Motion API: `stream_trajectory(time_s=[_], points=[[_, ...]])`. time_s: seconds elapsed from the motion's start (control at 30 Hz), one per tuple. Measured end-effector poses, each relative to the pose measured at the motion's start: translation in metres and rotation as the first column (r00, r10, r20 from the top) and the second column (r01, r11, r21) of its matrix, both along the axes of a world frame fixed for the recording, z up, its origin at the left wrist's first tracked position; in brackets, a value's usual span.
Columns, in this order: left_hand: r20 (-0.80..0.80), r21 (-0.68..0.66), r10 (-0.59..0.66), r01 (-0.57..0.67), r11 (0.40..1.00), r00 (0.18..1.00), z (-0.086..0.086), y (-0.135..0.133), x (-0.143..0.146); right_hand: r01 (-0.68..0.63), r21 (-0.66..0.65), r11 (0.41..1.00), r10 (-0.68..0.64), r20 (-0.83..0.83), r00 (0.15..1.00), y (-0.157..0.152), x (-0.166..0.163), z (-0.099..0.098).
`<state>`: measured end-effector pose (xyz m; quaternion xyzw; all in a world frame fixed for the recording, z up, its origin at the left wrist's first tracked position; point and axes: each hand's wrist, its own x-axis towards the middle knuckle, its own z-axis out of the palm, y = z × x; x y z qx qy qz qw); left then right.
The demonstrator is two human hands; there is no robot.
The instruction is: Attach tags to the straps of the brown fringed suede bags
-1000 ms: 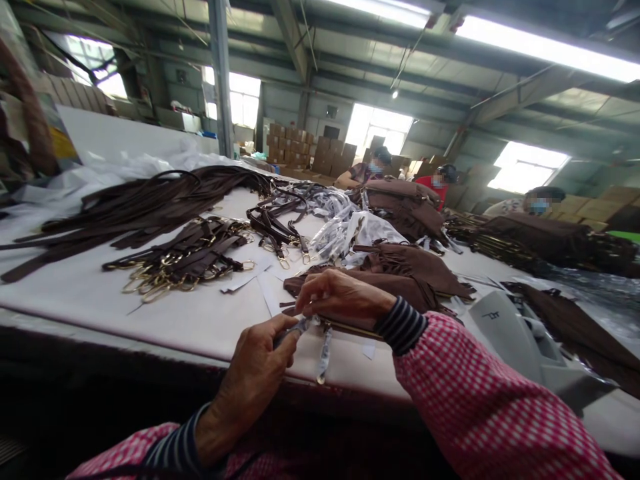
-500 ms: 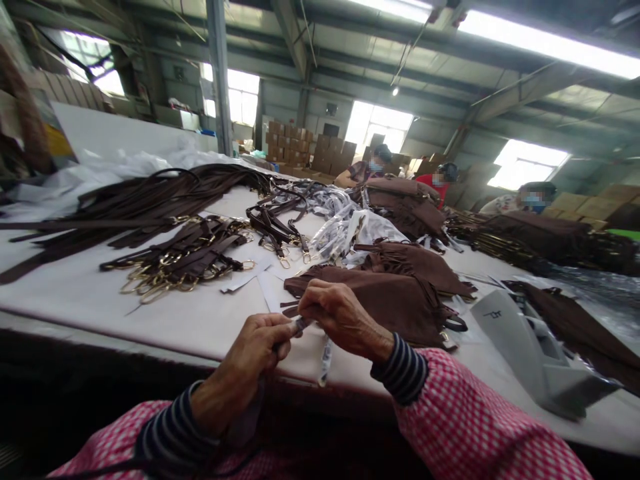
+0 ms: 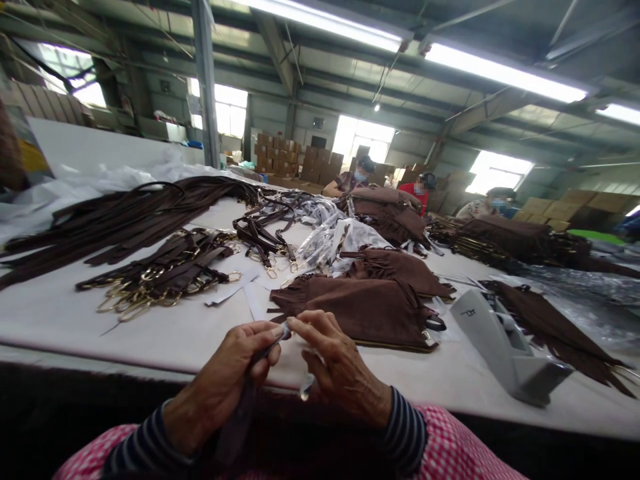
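Note:
My left hand [image 3: 220, 373] is closed around a dark strap [image 3: 240, 413] that hangs down over the table's front edge. Between thumb and index finger its pale, shiny end [image 3: 285, 331], apparently wrapped in thin film, sticks out. My right hand [image 3: 345, 367] has its fingers bent, with the fingertips pressed on that end. Below the right thumb a shiny, film-covered piece [image 3: 306, 387] shows; whether it belongs to the same strap is hidden. Just behind the hands lies a brown fringed bag [image 3: 365, 310], with a second brown bag [image 3: 400, 270] beyond it.
Brown straps with gold clasps [image 3: 165, 273] lie in a heap on the left, long straps [image 3: 125, 213] behind them. A grey tape dispenser [image 3: 500, 353] stands at right. Clear plastic wrapping [image 3: 330, 237] lies mid-table. Several people [image 3: 423, 190] sit across the table.
My right hand's fingers have loosened from a tight pinch and spread somewhat, and it sits lower. My left hand has shifted slightly left. The view has turned a little to the right.

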<state>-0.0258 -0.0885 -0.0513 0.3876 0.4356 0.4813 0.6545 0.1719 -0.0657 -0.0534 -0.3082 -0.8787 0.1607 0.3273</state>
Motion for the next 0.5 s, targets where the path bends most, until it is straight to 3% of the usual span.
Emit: stream_trajectory(time_s=[0.1,0.2,0.37,0.5], points=[[-0.152,-0.017,-0.102,0.101,0.995,0.983,0.005,-0.002,-0.011,0.038,-0.045,0.998,-0.041,-0.086,0.995,0.002,0.016,0.005],[-0.218,-0.031,-0.129,0.126,0.992,0.967,0.004,-0.002,-0.018,0.06,-0.059,0.997,-0.067,-0.134,0.989,0.005,0.023,0.013],[-0.37,-0.01,-0.171,0.181,0.983,0.913,-0.001,-0.001,-0.02,-0.206,-0.101,0.973,0.205,-0.016,0.979,0.027,0.003,0.026],[-0.542,0.036,-0.146,0.196,0.98,0.827,0.004,-0.005,-0.02,-0.328,-0.227,0.917,0.36,0.115,0.926,0.061,-0.019,0.018]])
